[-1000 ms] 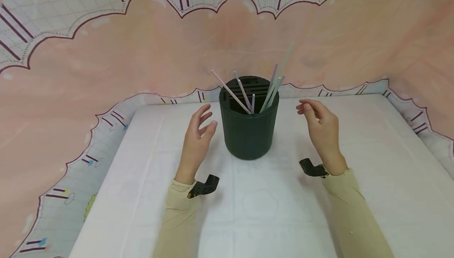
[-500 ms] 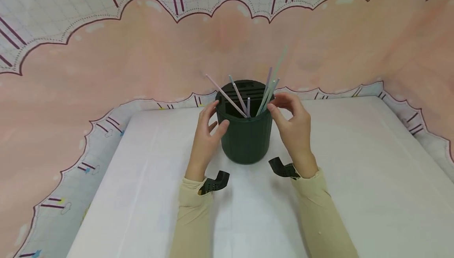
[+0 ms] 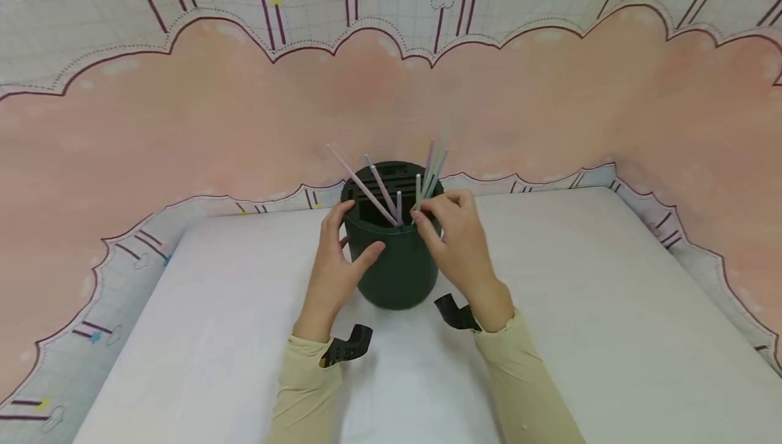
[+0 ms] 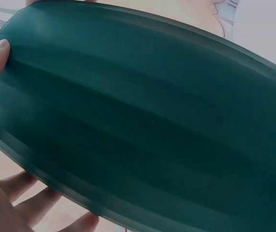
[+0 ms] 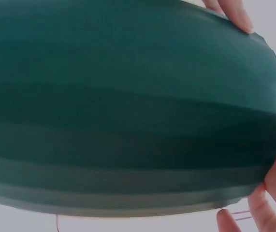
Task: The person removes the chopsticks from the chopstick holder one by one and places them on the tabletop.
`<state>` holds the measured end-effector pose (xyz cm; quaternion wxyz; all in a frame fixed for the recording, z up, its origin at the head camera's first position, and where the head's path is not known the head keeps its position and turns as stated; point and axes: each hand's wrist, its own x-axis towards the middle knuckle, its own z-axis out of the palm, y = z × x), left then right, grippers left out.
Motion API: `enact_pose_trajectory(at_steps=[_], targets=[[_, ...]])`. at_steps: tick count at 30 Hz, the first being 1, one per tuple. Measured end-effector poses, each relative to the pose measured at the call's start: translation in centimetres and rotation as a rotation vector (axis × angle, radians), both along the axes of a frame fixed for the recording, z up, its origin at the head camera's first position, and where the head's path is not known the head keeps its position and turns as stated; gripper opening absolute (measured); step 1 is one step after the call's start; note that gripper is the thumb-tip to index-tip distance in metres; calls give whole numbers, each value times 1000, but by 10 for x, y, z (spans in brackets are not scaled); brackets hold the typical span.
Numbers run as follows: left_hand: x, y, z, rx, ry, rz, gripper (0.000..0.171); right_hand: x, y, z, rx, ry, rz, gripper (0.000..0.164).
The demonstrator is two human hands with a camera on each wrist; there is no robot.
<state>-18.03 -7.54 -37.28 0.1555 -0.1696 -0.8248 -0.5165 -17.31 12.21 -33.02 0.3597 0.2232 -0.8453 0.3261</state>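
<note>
Head view shows a white table (image 3: 214,335), wide and flat. On it, near the far edge, a dark green pot (image 3: 394,271) stands up straight. The left hand (image 3: 334,267) holds the pot's left side, fingers spread, with the thumb on the front and a fingertip at the rim. The right hand (image 3: 458,244) is at the right rim, its thumb and finger pinching a green stick (image 3: 418,187). Other thin sticks (image 3: 360,182), pink, blue, purple and green, lean inside the pot.
</note>
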Motion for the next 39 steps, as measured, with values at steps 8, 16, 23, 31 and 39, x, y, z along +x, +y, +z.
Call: enact_pose_trajectory(at_steps=[8, 16, 23, 31, 39], targets=[[4, -10, 1, -20, -3, 43, 71, 5, -7, 3, 116, -64, 44, 18], [2, -3, 0, -22, 2, 41, 70, 4, -2, 4, 10, -117, 102, 14], [1, -4, 1, -20, 34, 28, 71, 5, -5, 2, -107, -105, 131, 11], [4, -1, -3, -17, 36, 36, 70, 9, -12, -1, -251, -30, 60, 13], [2, -2, -6, -18, 69, 50, 71, 10, -11, 1, -306, 17, 113, 26]])
